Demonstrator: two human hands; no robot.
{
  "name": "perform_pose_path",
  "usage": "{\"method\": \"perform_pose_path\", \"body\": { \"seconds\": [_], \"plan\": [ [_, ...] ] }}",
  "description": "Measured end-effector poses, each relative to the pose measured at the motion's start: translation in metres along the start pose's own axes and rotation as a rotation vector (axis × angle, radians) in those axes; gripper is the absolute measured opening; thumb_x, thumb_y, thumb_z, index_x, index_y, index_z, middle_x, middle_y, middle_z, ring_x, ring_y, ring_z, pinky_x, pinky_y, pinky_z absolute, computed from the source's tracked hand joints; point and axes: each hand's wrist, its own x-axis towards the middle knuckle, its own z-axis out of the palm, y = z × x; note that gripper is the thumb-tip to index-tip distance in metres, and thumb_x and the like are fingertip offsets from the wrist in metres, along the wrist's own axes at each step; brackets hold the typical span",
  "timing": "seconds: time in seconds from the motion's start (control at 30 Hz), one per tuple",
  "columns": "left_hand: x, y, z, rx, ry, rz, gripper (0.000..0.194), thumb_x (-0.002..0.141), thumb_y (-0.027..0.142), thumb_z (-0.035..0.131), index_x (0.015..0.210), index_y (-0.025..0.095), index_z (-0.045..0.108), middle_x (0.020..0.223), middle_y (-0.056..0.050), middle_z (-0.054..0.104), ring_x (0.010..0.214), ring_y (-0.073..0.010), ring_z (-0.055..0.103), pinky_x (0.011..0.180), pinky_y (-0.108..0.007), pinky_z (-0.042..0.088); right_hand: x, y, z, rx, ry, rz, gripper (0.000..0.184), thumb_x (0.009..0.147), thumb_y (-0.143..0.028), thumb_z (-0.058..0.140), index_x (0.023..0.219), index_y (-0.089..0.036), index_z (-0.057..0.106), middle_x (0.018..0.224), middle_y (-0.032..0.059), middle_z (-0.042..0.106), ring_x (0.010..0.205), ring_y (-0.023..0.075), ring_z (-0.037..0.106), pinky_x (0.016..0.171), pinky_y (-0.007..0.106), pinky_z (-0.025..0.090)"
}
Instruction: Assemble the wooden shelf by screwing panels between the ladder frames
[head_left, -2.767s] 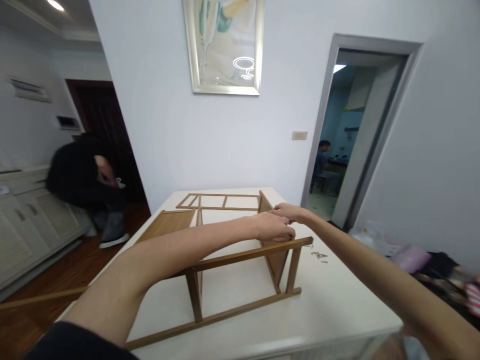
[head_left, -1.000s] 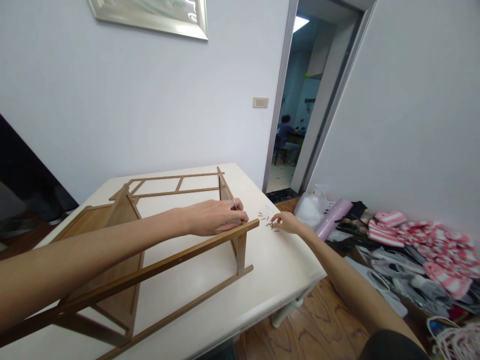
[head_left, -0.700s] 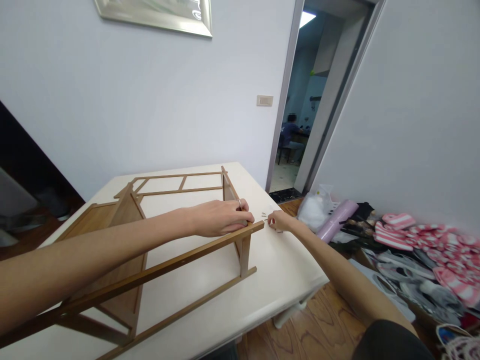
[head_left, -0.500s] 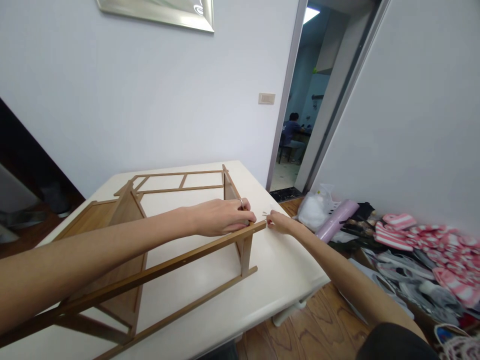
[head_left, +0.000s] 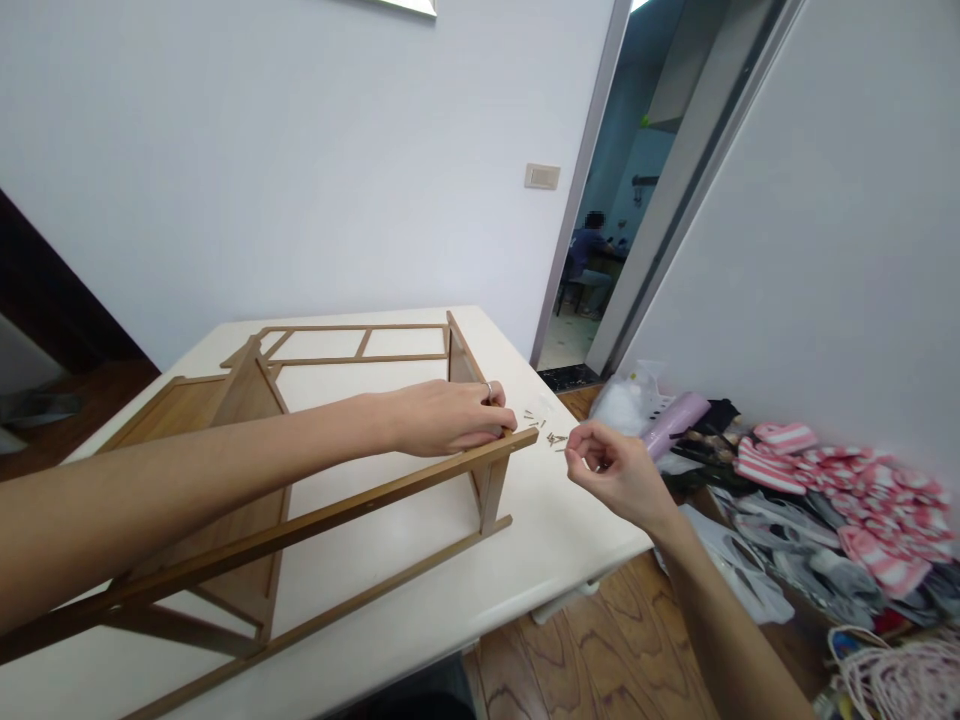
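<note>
A partly joined wooden shelf frame (head_left: 405,487) lies on its side, with slim rails and flat panels. My left hand (head_left: 446,415), a ring on one finger, is closed around the top edge of the end panel where it meets the near upper rail. Just right of that rail's end, my right hand (head_left: 622,478) is raised over the table with thumb and forefinger pinched. A thin screw (head_left: 560,450) seems to stick out from the fingertips. Several small brass-coloured screws (head_left: 553,439) lie loose between the rail end and my right hand.
The shelf frame rests on a white table (head_left: 577,535) against the wall. On the floor to the right are a purple roll (head_left: 675,422), striped pink-and-white cloth (head_left: 862,490) and plastic bags. Through the doorway sits a person (head_left: 586,255).
My right hand has drawn back to the right, away from the rail end, uncovering the loose screws. My left hand keeps its hold on the frame. The view has tipped down slightly.
</note>
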Motion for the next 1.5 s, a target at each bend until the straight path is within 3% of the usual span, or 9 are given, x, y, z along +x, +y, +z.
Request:
{"method": "perform_pose_path", "body": {
  "seconds": [0.23, 0.33, 0.47, 0.63, 0.77, 0.97, 1.3, 1.5],
  "plan": [
    [0.001, -0.006, 0.003, -0.057, 0.013, 0.061, 0.025, 0.104, 0.027, 0.044, 0.123, 0.026, 0.059, 0.126, -0.008, 0.057, 0.095, -0.0184, 0.063, 0.081, -0.029, 0.050, -0.023, -0.031, 0.010, 0.110, 0.102, -0.046, 0.012, 0.095, -0.032, 0.062, 0.102, -0.022, 0.061, 0.086, 0.0034, 0.080, 0.045, 0.0073, 0.041, 0.045, 0.022, 0.034],
    [0.001, -0.007, 0.005, -0.076, 0.013, 0.066, 0.029, 0.106, 0.030, 0.040, 0.129, 0.025, 0.057, 0.130, -0.010, 0.055, 0.100, -0.0193, 0.063, 0.090, -0.031, 0.051, -0.027, -0.040, 0.021, 0.134, 0.141, -0.080, 0.012, 0.100, -0.032, 0.061, 0.107, -0.023, 0.063, 0.097, 0.0044, 0.082, 0.050, 0.0083, 0.056, 0.047, 0.021, 0.041],
    [0.001, -0.002, 0.006, -0.125, -0.005, 0.056, 0.036, 0.108, 0.032, 0.038, 0.139, 0.021, 0.052, 0.138, -0.013, 0.050, 0.105, -0.0197, 0.063, 0.100, -0.033, 0.051, -0.029, -0.039, 0.029, 0.072, 0.246, -0.111, 0.012, 0.100, -0.035, 0.063, 0.101, -0.025, 0.070, 0.093, 0.0028, 0.081, 0.073, 0.0146, 0.075, 0.060, 0.021, 0.054],
    [0.007, -0.005, 0.006, -0.121, -0.026, 0.024, 0.037, 0.108, 0.032, 0.039, 0.140, 0.024, 0.054, 0.135, -0.013, 0.049, 0.112, -0.0210, 0.061, 0.106, -0.035, 0.050, -0.019, -0.023, 0.037, 0.010, 0.290, -0.215, 0.018, 0.097, -0.047, 0.066, 0.099, -0.031, 0.074, 0.083, -0.0008, 0.080, 0.063, 0.0145, 0.073, 0.059, 0.021, 0.056],
    [0.008, -0.006, 0.006, -0.131, -0.009, 0.047, 0.040, 0.108, 0.034, 0.038, 0.143, 0.022, 0.054, 0.132, -0.013, 0.050, 0.108, -0.0208, 0.061, 0.105, -0.034, 0.050, -0.018, -0.025, 0.041, 0.065, 0.279, -0.162, 0.014, 0.096, -0.041, 0.069, 0.100, -0.030, 0.074, 0.082, -0.0002, 0.079, 0.059, 0.0133, 0.069, 0.048, 0.021, 0.048],
    [0.003, -0.009, 0.011, -0.167, 0.034, 0.114, 0.037, 0.108, 0.034, 0.039, 0.140, 0.023, 0.054, 0.131, -0.013, 0.050, 0.103, -0.0196, 0.061, 0.100, -0.034, 0.050, -0.024, -0.043, 0.044, 0.115, 0.316, -0.065, 0.014, 0.095, -0.032, 0.070, 0.105, -0.022, 0.072, 0.083, 0.0005, 0.076, 0.046, 0.0070, 0.043, 0.042, 0.023, 0.036],
    [-0.004, -0.011, 0.017, -0.130, 0.063, 0.107, 0.036, 0.109, 0.038, 0.036, 0.138, 0.029, 0.057, 0.123, -0.008, 0.053, 0.088, -0.0145, 0.060, 0.088, -0.029, 0.050, -0.029, -0.061, 0.055, 0.002, 0.464, -0.164, 0.008, 0.094, -0.025, 0.073, 0.099, -0.021, 0.078, 0.065, -0.0032, 0.068, 0.048, 0.0066, 0.041, 0.045, 0.021, 0.037],
    [-0.012, -0.008, 0.013, -0.165, 0.025, 0.057, 0.035, 0.110, 0.037, 0.034, 0.135, 0.031, 0.058, 0.122, -0.007, 0.052, 0.087, -0.0135, 0.058, 0.089, -0.029, 0.049, -0.028, -0.062, 0.059, 0.023, 0.487, -0.191, 0.007, 0.093, -0.019, 0.073, 0.099, -0.021, 0.076, 0.073, -0.0029, 0.074, 0.048, 0.0060, 0.042, 0.044, 0.021, 0.038]
  ]
}}
